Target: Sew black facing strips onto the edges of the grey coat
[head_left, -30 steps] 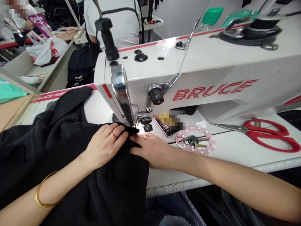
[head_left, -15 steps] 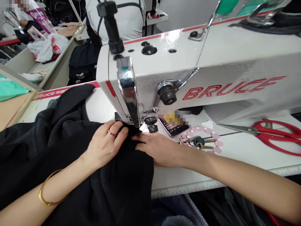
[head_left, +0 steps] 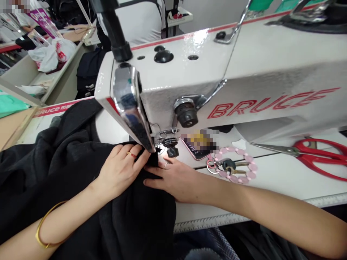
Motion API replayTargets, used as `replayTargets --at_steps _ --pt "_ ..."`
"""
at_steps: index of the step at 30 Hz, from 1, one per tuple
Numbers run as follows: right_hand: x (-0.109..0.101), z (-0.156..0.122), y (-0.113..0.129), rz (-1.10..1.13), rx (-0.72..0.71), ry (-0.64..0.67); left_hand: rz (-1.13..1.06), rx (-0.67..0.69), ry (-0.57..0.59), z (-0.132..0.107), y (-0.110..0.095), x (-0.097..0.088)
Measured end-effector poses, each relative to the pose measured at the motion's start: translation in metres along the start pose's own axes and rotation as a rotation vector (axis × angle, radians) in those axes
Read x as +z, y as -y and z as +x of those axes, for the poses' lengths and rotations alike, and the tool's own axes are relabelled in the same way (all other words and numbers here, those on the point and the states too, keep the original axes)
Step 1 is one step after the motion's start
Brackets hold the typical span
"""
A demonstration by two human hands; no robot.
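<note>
A large black fabric [head_left: 67, 169] lies spread over the white sewing table and runs under the head of a white BRUCE sewing machine [head_left: 217, 72]. My left hand [head_left: 120, 169] rests flat on the fabric just left of the needle area, fingers stretched out, a red ring on one finger. On the fabric's right edge lies my right hand [head_left: 173, 178], fingers extended and pressing the cloth down, its fingertips close to the presser foot [head_left: 159, 148]. The needle itself is hidden behind the machine head.
A phone [head_left: 199, 144] and a pink bead key ring with keys [head_left: 231, 166] lie right of the needle. Red-handled scissors [head_left: 311, 153] sit at the far right. A ruler strip [head_left: 211, 220] edges the table front. Another person in a white top [head_left: 141, 21] stands behind.
The view has shifted closer to the machine head. Both hands stay pressed on the black fabric by the needle, the right hand slightly lower and nearer me than before.
</note>
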State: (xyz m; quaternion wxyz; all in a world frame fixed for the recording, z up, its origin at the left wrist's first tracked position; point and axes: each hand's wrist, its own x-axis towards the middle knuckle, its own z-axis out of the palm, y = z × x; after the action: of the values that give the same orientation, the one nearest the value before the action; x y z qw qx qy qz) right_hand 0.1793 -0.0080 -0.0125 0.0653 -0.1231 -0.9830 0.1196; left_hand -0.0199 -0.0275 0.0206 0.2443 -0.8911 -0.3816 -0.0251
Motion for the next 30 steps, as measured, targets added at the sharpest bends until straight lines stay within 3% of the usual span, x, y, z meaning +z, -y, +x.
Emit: replayTargets --at_steps 6,12,17,23,30 --pt "-0.007 -0.006 0.009 -0.01 -0.013 0.021 -0.073 0.205 0.105 -0.001 -0.007 -0.003" --pt "0.0 -0.01 0.023 -0.12 0.043 -0.038 -0.067 0.156 -0.067 -0.004 -0.011 -0.004" --pt "0.003 -0.01 0.024 -0.134 0.041 -0.047 -0.13 0.1 -0.049 -0.007 -0.011 0.0" --pt "0.002 -0.011 0.024 -0.138 0.025 -0.046 -0.213 0.254 -0.124 -0.007 -0.01 0.005" --pt "0.003 -0.012 0.024 -0.15 0.017 -0.057 -0.242 0.223 -0.059 -0.003 -0.011 0.009"
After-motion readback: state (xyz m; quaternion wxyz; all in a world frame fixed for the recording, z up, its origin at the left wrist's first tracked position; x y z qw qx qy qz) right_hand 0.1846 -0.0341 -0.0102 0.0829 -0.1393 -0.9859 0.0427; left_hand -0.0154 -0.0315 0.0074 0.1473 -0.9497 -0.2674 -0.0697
